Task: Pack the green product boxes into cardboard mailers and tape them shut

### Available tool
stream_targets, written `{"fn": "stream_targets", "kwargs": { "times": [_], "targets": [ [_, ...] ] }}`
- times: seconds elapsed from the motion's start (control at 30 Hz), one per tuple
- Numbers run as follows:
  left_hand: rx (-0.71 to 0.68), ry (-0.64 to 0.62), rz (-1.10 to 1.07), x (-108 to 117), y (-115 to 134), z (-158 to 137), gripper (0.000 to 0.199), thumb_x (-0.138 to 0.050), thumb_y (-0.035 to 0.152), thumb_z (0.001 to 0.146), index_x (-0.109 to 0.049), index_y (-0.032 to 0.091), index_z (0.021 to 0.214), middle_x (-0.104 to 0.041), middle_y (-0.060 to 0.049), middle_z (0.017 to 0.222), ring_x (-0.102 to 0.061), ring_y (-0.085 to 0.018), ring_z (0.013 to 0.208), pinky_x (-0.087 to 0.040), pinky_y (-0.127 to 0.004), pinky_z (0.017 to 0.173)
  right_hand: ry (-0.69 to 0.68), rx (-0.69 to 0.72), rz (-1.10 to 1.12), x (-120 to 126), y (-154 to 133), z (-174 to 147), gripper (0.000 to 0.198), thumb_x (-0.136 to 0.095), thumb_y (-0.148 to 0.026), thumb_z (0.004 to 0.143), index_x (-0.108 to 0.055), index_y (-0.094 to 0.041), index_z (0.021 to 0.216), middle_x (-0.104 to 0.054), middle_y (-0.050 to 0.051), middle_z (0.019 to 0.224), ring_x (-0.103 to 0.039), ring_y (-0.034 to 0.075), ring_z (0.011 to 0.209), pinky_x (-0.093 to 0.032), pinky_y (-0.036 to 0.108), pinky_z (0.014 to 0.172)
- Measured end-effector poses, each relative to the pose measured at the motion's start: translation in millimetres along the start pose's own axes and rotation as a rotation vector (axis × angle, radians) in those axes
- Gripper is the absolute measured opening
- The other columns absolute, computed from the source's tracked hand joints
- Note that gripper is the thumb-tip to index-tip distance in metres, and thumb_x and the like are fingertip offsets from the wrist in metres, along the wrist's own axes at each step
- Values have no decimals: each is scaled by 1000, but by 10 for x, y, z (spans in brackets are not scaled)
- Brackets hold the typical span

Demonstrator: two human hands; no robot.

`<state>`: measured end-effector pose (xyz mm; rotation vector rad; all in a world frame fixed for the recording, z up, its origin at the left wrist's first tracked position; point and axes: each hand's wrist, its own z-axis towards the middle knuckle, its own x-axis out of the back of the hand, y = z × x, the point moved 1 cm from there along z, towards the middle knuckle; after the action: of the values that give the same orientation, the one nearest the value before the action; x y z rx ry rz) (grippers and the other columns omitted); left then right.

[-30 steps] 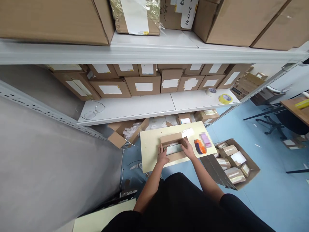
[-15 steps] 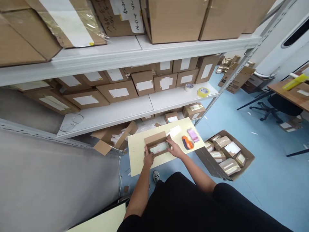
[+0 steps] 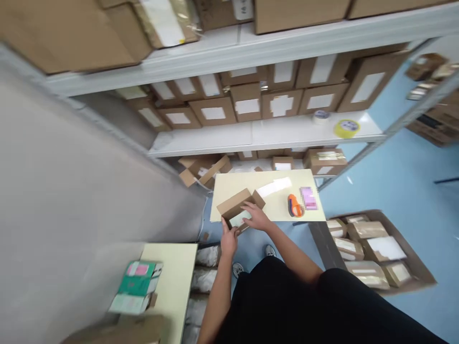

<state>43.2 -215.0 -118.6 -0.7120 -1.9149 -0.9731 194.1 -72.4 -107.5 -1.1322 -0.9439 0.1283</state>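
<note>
At the near left a green box (image 3: 138, 282) is lying on a pale side table (image 3: 175, 282), and farther off an open carton (image 3: 214, 170) is spreading its flaps under the shelf (image 3: 287, 133). The person's left hand (image 3: 228, 242) is clamping the left near corner of an open cardboard box (image 3: 234, 202). This box is sitting skewed at the near edge of the worktable (image 3: 278, 210), its near part jutting past that edge — a pale green item (image 3: 239, 219) is lying inside. The right hand (image 3: 256, 217) is reaching over the box's right part, fingers spread above the item; whether they are touching it, one cannot tell. The two hands are staying apart, the box between them.

Just beyond, white paper (image 3: 274, 187) is lying flat. To the right an orange tool (image 3: 294, 205) is resting near a blurred pink item (image 3: 309, 198). On the shelf at the far right, a white tape roll (image 3: 320, 117) and a yellow one (image 3: 346, 128) are lying — and at the near right a large carton (image 3: 324, 246) is holding taped parcels (image 3: 369, 229).
</note>
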Motion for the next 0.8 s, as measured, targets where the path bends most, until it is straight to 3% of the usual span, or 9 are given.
{"fn": "stream_targets", "kwargs": {
  "times": [0.13, 0.33, 0.63, 0.8],
  "targets": [
    [76, 89, -90, 53, -307, -664, 22, -59, 26, 99, -77, 20, 110, -1, -5, 178, -44, -31, 149, -49, -36, 107, -94, 134, -14, -374, -429, 29, 53, -66, -26, 90, -62, -22, 143, -46, 13, 162, -43, 31, 149, -40, 52, 122],
    [356, 160, -230, 7, -946, -1729, 24, -59, 25, 98, -76, 19, 113, -1, -7, 178, -60, -28, 133, -50, -37, 104, -302, 321, 31, -1227, -1190, -45, 47, -66, -25, 89, -66, -23, 136, -54, 13, 155, -51, 29, 144, -42, 50, 121],
    [588, 321, -308, -204, -1815, -3375, 18, -57, 23, 99, -75, 21, 102, -3, -3, 178, -48, -30, 145, -46, -39, 110, -576, 590, 63, -2705, -2458, -763, 45, -64, -22, 89, -65, -23, 135, -50, 14, 158, -49, 30, 145, -40, 52, 120],
    [728, 338, -398, -354, -2258, -4165, 20, -58, 26, 99, -76, 19, 104, -2, -5, 178, -58, -32, 135, -48, -41, 106, -688, 688, 108, -3528, -2913, -1176, 44, -61, -25, 93, -64, -23, 136, -51, 14, 156, -47, 29, 146, -39, 51, 121]
  ]
}}
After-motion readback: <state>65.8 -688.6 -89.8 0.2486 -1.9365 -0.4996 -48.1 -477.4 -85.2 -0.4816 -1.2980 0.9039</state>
